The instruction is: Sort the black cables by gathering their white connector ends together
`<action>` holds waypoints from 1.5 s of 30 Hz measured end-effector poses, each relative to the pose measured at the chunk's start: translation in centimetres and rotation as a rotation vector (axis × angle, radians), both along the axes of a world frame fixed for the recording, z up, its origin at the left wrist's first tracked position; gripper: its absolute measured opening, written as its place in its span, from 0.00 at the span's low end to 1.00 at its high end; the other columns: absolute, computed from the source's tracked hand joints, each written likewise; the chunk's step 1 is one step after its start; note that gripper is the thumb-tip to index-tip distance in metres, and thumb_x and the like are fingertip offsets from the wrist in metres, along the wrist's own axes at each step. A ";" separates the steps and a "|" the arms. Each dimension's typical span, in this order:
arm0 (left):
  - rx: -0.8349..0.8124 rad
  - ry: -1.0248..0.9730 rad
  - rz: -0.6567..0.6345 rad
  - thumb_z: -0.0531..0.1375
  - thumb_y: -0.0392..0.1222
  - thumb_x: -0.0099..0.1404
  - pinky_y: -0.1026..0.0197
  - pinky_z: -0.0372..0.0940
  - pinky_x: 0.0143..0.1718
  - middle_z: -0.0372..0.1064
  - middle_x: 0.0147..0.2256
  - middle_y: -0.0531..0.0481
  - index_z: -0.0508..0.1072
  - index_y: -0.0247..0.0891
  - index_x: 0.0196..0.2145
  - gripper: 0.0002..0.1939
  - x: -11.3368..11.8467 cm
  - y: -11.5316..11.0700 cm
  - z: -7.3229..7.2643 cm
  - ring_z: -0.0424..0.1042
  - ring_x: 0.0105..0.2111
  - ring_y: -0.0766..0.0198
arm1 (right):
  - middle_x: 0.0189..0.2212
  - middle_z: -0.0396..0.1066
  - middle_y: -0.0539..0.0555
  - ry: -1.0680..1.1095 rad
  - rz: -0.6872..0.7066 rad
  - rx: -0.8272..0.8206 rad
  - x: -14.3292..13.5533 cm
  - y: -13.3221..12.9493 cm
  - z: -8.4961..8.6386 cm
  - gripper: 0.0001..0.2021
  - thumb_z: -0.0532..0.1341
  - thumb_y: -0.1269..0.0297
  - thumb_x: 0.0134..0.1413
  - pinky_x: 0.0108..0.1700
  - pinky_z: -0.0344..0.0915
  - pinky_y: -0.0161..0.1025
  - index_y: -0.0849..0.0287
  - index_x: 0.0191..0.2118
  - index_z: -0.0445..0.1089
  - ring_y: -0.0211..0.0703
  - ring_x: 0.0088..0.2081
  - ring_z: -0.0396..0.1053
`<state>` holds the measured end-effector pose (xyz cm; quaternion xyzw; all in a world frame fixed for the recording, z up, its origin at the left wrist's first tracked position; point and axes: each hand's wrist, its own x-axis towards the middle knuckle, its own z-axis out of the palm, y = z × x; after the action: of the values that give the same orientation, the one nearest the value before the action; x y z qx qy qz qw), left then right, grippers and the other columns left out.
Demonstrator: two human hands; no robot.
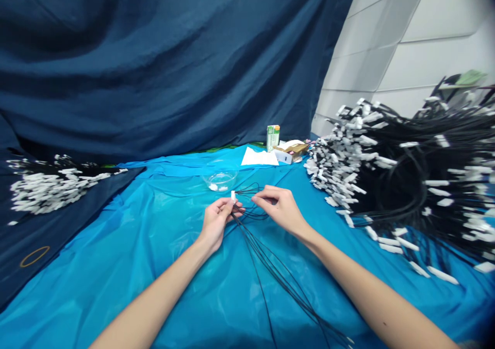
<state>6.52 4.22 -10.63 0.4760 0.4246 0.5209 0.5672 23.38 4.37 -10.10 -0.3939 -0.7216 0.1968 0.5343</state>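
Between the thumb and fingers of my left hand (215, 221) a small white connector (233, 196) stands upright, its top showing above the fingertips. Thin black wires (270, 271) run from around this hand down toward the lower right, their far ends tipped light. Others loop across from the connector to my right hand (283, 211). The thumb and forefinger of that hand are pinched together at the loops; it seems to grip a black wire, though the tip is small. Just beyond the connector sits a clear plastic bowl (220, 180) with a few white pieces in it.
A big heap of black cables with white connectors (386, 184) fills the right side. A smaller bundle (58, 189) lies on dark cloth at left. White paper (260, 156), a green-and-white carton (273, 137) and a brown box (294, 151) stand at the back. Blue sheeting (154, 251) covers the table.
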 end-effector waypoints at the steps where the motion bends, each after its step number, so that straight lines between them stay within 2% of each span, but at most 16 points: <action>1: 0.006 0.009 0.002 0.63 0.51 0.46 0.66 0.65 0.34 0.64 0.36 0.39 0.64 0.25 0.35 0.27 0.0 0.0 0.0 0.67 0.33 0.65 | 0.21 0.64 0.51 0.014 0.009 -0.027 0.0 0.1 -0.1 0.10 0.57 0.63 0.49 0.27 0.52 0.31 0.62 0.26 0.72 0.33 0.23 0.57; 4: 0.018 0.023 0.007 0.62 0.52 0.47 0.66 0.65 0.35 0.64 0.36 0.39 0.64 0.25 0.36 0.27 0.0 0.1 -0.1 0.67 0.33 0.65 | 0.22 0.66 0.51 0.051 0.036 -0.095 -0.1 0.3 -0.3 0.09 0.58 0.62 0.48 0.29 0.55 0.32 0.61 0.26 0.72 0.34 0.25 0.60; 7: 0.033 0.037 0.012 0.62 0.52 0.48 0.66 0.65 0.34 0.64 0.36 0.40 0.64 0.25 0.36 0.27 -0.1 0.2 -0.2 0.67 0.33 0.65 | 0.24 0.68 0.51 0.088 0.068 -0.151 -0.1 0.4 -0.4 0.08 0.58 0.63 0.47 0.37 0.57 0.34 0.61 0.26 0.73 0.36 0.28 0.63; 13: 0.041 0.049 0.027 0.62 0.52 0.47 0.66 0.65 0.34 0.64 0.36 0.39 0.64 0.25 0.36 0.27 0.0 0.1 -0.2 0.67 0.33 0.65 | 0.25 0.70 0.51 0.130 0.125 -0.170 -0.2 0.3 -0.1 0.09 0.58 0.65 0.47 0.51 0.52 0.40 0.61 0.23 0.72 0.37 0.30 0.66; 37: 0.084 0.089 0.019 0.60 0.51 0.50 0.66 0.65 0.34 0.64 0.35 0.40 0.64 0.25 0.36 0.25 -0.2 0.2 -0.4 0.68 0.32 0.65 | 0.26 0.70 0.51 0.204 0.122 -0.264 -0.2 0.1 0.3 0.07 0.57 0.67 0.46 0.47 0.55 0.38 0.62 0.24 0.71 0.38 0.33 0.66; 45: 0.121 0.122 0.000 0.60 0.51 0.51 0.67 0.65 0.34 0.64 0.34 0.40 0.64 0.24 0.35 0.25 -0.3 0.3 -0.4 0.67 0.31 0.67 | 0.26 0.70 0.52 0.245 0.143 -0.311 -0.3 -0.1 0.4 0.08 0.57 0.67 0.46 0.39 0.58 0.34 0.63 0.23 0.71 0.38 0.32 0.65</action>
<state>6.24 4.51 -11.05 0.5401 0.4261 0.5157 0.5107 23.09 4.31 -9.72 -0.3922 -0.6383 0.3896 0.5356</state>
